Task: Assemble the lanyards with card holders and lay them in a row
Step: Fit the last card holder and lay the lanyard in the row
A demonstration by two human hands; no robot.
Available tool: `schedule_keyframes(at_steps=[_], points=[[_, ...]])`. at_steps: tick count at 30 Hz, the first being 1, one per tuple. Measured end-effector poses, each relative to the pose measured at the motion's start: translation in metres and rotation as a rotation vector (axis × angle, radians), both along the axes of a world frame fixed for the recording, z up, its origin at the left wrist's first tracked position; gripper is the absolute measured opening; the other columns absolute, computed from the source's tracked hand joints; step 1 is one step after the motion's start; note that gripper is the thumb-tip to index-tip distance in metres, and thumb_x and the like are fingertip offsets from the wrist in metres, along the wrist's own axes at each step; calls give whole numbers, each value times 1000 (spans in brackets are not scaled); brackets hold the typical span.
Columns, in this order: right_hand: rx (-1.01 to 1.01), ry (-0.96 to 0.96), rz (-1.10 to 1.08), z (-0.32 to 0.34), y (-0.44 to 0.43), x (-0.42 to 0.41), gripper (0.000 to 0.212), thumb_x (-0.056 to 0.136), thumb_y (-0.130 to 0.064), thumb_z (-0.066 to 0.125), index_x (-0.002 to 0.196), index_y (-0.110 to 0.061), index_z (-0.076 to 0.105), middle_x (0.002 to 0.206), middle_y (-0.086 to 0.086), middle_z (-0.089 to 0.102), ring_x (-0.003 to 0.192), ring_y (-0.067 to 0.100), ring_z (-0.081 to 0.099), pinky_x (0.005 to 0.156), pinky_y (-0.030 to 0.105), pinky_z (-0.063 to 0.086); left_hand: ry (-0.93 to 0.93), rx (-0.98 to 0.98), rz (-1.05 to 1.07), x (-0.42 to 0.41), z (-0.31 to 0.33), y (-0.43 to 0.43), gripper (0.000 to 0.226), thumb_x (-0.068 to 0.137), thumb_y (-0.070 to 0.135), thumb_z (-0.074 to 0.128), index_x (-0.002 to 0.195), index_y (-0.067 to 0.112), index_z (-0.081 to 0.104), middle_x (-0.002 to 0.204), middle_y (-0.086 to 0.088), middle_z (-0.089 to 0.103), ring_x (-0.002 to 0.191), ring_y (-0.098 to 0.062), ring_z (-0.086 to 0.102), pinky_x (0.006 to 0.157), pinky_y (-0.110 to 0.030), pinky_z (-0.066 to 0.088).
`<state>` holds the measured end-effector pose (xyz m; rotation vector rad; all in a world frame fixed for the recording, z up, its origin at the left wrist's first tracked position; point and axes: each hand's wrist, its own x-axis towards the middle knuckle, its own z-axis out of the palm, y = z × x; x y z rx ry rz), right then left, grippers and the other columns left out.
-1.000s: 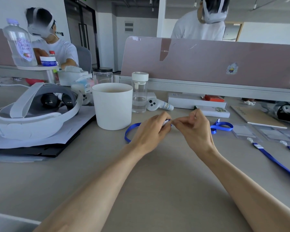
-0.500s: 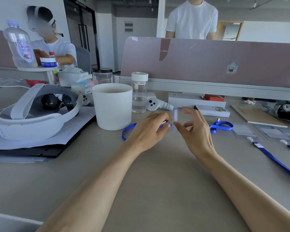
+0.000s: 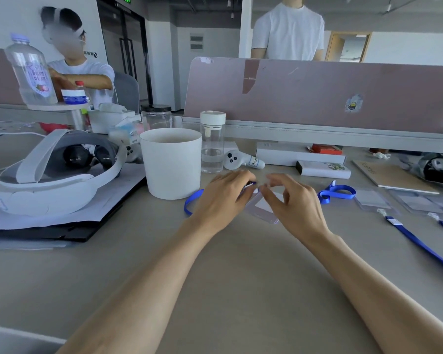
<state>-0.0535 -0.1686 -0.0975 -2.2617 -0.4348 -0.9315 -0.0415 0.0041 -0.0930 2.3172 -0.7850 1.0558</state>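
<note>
- Head view: left hand (image 3: 221, 200) over the worktop (image 3: 241, 264), grip curled round the clip end of the blue lanyard (image 3: 191, 200). Strap loops out on the worktop to the left of the hand, near the white cup (image 3: 172, 164).
- Right hand (image 3: 296, 205) just beside it, thumb and forefinger pinching the top edge of the clear card holder (image 3: 262, 209), other fingers raised.
- Card holder tilted, low between both hands, top edge up at the clip. Whether it is hooked on, can't tell.
- Coiled spare lanyard (image 3: 336, 192) right of the right hand.
- Assembled lanyards (image 3: 420, 245) laid out at far right.
- White headset (image 3: 49, 180) on papers at left.
</note>
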Motion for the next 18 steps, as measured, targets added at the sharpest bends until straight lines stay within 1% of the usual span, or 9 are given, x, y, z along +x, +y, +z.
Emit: schedule_keyframes(at_steps=[2, 4, 6, 8, 10, 12, 13, 16, 18], points=[[-2, -24, 15, 1, 0, 0, 19, 90, -29, 65, 107, -22, 66, 93, -14, 68, 53, 6, 49, 58, 32, 48, 2, 11, -16, 0, 1, -1, 14, 93, 24, 57, 93, 10, 61, 83, 2, 65, 73, -17, 55, 67, -23, 32], [-34, -48, 37, 1, 0, -1, 15, 90, -24, 65, 104, -19, 68, 89, -8, 69, 59, 15, 52, 62, 35, 51, -5, 7, -22, 0, 1, -1, 15, 93, 25, 58, 93, 11, 61, 83, 3, 65, 74, -17, 56, 69, -23, 32], [-28, -34, 28, 2, 0, -2, 14, 89, -23, 66, 103, -18, 69, 86, -8, 68, 66, 15, 53, 66, 35, 51, 14, -6, -14, -2, 0, 0, 15, 92, 27, 58, 95, 12, 61, 85, 5, 67, 77, -18, 60, 67, -24, 36], [92, 18, -10, 5, -1, -1, 12, 90, -27, 64, 100, -21, 66, 80, -14, 64, 70, 15, 55, 67, 32, 48, 99, -67, 55, -3, 1, 2, 17, 89, 29, 57, 98, 15, 59, 90, 8, 68, 80, -19, 63, 64, -29, 45], [298, 72, -43, 9, -5, 1, 10, 91, -31, 62, 97, -22, 63, 78, -16, 62, 73, 11, 56, 69, 33, 47, 189, -151, 166, 0, 1, 7, 14, 85, 23, 60, 99, 19, 57, 88, 13, 64, 80, -17, 62, 65, -31, 48], [453, 108, -45, 9, -10, 4, 12, 93, -30, 61, 98, -20, 59, 81, -16, 62, 77, 5, 56, 74, 34, 48, 287, -330, 212, 2, 1, 14, 13, 84, 16, 59, 96, 22, 57, 82, 17, 59, 77, -13, 59, 66, -29, 47], [479, 124, -45, 9, -13, 5, 12, 93, -29, 60, 99, -19, 59, 84, -15, 62, 79, 5, 57, 77, 34, 48, 338, -480, 186, 3, 4, 16, 13, 84, 13, 58, 93, 21, 58, 80, 16, 58, 75, -13, 58, 65, -28, 46], [440, 199, -18, 4, -16, 7, 9, 92, -27, 62, 98, -20, 60, 90, -11, 66, 89, 10, 62, 78, 30, 50, 492, -996, 11, 5, 17, 19, 17, 84, 4, 53, 88, 19, 59, 75, 4, 60, 66, -12, 58, 58, -26, 47], [333, 273, 71, 3, -13, 7, 5, 91, -23, 63, 95, -22, 63, 95, -11, 67, 89, 8, 63, 77, 28, 51, 562, -1207, -112, 2, 30, 16, 20, 86, 1, 46, 87, 16, 59, 68, 2, 58, 58, -8, 55, 55, -27, 48]])
